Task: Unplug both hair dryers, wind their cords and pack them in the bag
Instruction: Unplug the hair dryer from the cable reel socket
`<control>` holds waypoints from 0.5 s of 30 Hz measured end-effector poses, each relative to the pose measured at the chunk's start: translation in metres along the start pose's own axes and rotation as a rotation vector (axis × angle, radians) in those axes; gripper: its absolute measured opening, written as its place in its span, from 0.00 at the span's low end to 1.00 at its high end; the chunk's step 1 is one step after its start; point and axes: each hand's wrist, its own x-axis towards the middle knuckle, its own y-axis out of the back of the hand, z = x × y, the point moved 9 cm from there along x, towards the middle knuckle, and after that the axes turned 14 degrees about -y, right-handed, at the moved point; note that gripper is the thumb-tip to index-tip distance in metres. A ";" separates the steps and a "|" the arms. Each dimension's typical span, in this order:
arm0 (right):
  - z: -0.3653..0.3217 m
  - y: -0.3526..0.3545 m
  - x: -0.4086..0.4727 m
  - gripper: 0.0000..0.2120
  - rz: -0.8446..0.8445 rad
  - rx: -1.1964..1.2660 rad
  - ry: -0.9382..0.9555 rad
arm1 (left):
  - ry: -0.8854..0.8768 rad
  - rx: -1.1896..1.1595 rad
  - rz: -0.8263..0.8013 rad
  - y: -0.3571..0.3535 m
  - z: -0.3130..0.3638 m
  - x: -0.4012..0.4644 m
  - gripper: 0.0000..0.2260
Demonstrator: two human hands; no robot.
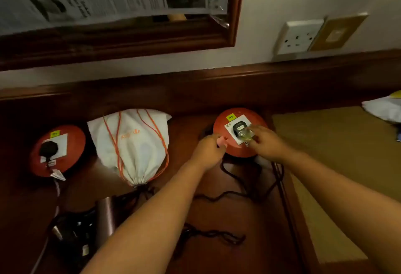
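Pretty much at the very start here, I'd say. The dark wooden desk (217, 219) holds everything. The white drawstring bag (132, 143) with orange cords lies flat and cinched between the two red socket discs, and nothing looks packed in it as far as I can tell.

Bottom left there's a dark heap that looks like the hair dryers (86, 228), one with a silvery barrel, but it's murky, so I can't make out both clearly. They sit near the front edge, well apart from the bag's mouth.

The left red disc (57, 150) has its black plug (48, 148) seated in the socket, cord trailing down toward the dryers. So that one's not unplugged yet.

The right red disc (238, 132) is where the action is. The right hand (267, 143) has its fingers curled round the black plug (239, 131) there, which looks still pushed in. The left hand (208, 152) is at the disc's rim, fingers bent round something small and pink; can't tell what it is, maybe part of the disc, and it looks like it's steadying things.

A dark cord (217, 197) snakes loose over the desk, not wound.

So what's left: both plugs out, both cords wound, both dryers bagged.
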 end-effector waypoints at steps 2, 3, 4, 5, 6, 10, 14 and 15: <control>0.005 0.001 0.011 0.25 -0.003 -0.021 0.015 | 0.024 -0.001 0.018 -0.012 0.003 0.013 0.22; 0.009 -0.001 0.019 0.26 -0.017 -0.040 0.018 | 0.025 0.007 0.022 -0.019 0.004 0.020 0.22; 0.010 -0.003 0.022 0.28 -0.045 -0.059 0.014 | 0.012 0.011 0.030 -0.024 0.008 0.025 0.22; 0.014 -0.007 0.030 0.31 -0.058 -0.072 0.016 | 0.002 0.023 0.034 -0.029 0.008 0.031 0.23; 0.017 -0.010 0.035 0.33 -0.070 -0.091 0.026 | -0.010 0.037 0.042 -0.032 0.010 0.035 0.23; 0.024 -0.016 0.055 0.33 -0.109 -0.123 0.119 | -0.063 0.044 0.089 -0.036 0.014 0.053 0.24; 0.029 -0.018 0.069 0.28 -0.079 -0.185 0.174 | -0.022 -0.005 0.151 -0.038 0.008 0.066 0.23; 0.028 -0.018 0.071 0.29 -0.058 -0.198 0.196 | 0.000 -0.011 0.179 -0.038 0.004 0.069 0.23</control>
